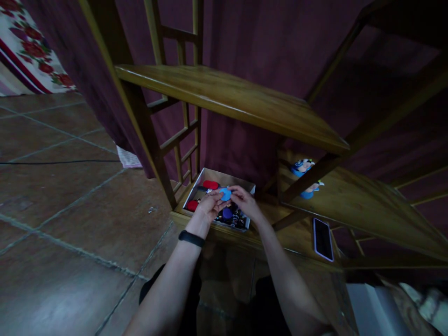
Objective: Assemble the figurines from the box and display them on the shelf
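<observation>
A light-blue round piece (226,194) is held between both hands, just above an open white cardboard box (233,177). My left hand (210,205), with a dark band on its wrist, has its fingers closed on the left side of the piece. From the right, my right hand (244,200) pinches its edge. Inside the box lie red rounded pieces (211,184), a purple-blue round piece (227,213) and several small dark items too dim to name. My hands hide part of the box's contents.
The box stands on the low shelf of a wooden rack (227,95). Two small figurines with blue bases (303,166) sit on a shelf to the right. A phone (322,239) lies on the lower right shelf. A purple curtain (238,140) hangs behind; a cable (59,162) crosses the tiled floor.
</observation>
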Available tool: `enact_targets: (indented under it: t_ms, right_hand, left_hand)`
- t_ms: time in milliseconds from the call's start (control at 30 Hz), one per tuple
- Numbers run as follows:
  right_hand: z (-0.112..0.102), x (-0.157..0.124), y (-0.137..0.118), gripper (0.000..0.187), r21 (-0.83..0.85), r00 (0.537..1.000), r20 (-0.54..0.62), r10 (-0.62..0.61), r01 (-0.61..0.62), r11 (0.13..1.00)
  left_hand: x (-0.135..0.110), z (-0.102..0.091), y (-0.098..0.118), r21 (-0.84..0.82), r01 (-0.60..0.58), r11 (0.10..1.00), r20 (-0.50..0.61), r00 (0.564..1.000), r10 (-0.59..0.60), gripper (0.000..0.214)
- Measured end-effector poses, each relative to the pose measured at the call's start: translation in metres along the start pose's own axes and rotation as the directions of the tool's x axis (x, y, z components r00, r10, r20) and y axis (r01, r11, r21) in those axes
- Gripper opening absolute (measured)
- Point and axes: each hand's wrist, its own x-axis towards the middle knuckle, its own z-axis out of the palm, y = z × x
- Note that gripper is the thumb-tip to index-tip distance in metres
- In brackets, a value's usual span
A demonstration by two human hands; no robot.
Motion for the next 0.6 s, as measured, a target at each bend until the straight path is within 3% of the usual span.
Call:
enact_targets:
  t_ms: [67,167,233,333,467,600]
  right_hand:
    - [-0.011,0.001,0.000,0.032,0.028,0.997,-0.075,0.031,-0.029,0.999]
    - [-0.023,0.002,0.011,0.027,-0.008,0.980,-0.177,0.090,-0.093,0.996]
    - [-0.020,-0.001,0.023,0.027,-0.078,0.988,-0.073,0.139,-0.144,0.986]
    - [0.004,-0.011,0.036,0.031,-0.238,0.961,0.165,0.223,-0.181,0.954]
    - [0.039,-0.022,0.038,0.026,-0.414,0.938,0.274,0.210,-0.082,0.907]
    - [0.047,-0.023,0.030,0.032,-0.491,0.913,0.328,0.244,-0.057,0.869]
  left_hand:
    - [-0.001,-0.004,0.008,-0.061,-0.056,0.997,-0.036,0.998,0.054,0.015]
    - [-0.002,-0.013,0.024,-0.198,-0.191,0.961,-0.179,0.971,0.156,0.017]
    - [-0.002,-0.019,0.033,-0.242,-0.259,0.935,-0.281,0.941,0.188,0.017]
    - [-0.002,-0.026,0.039,-0.263,-0.267,0.927,-0.321,0.930,0.177,0.018]
    - [0.001,-0.028,0.038,-0.283,-0.263,0.922,-0.294,0.939,0.177,0.018]
    - [0.002,-0.028,0.038,-0.297,-0.262,0.918,-0.303,0.938,0.169,0.018]
